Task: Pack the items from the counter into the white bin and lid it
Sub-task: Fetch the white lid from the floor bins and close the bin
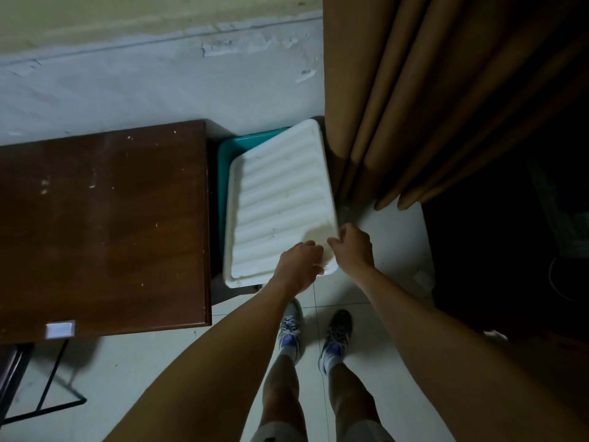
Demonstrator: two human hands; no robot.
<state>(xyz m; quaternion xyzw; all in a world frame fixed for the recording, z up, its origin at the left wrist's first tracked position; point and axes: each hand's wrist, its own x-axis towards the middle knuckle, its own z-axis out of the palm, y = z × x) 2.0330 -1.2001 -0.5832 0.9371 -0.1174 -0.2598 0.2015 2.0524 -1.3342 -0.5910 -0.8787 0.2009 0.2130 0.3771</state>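
Observation:
A white ribbed lid [280,199] lies askew over a bin on the floor between the wooden counter and the curtain. A teal rim [229,148] of the bin shows past the lid's far left edge. My left hand [298,266] grips the lid's near edge, fingers curled over it. My right hand [352,247] pinches the lid's near right corner. The bin's inside is hidden under the lid.
The dark brown wooden counter [102,224] fills the left, with a small white rectangular thing [60,329] at its near edge. A tan curtain [430,97] hangs on the right, touching the lid's far corner. My feet in sneakers [315,336] stand on white floor tiles.

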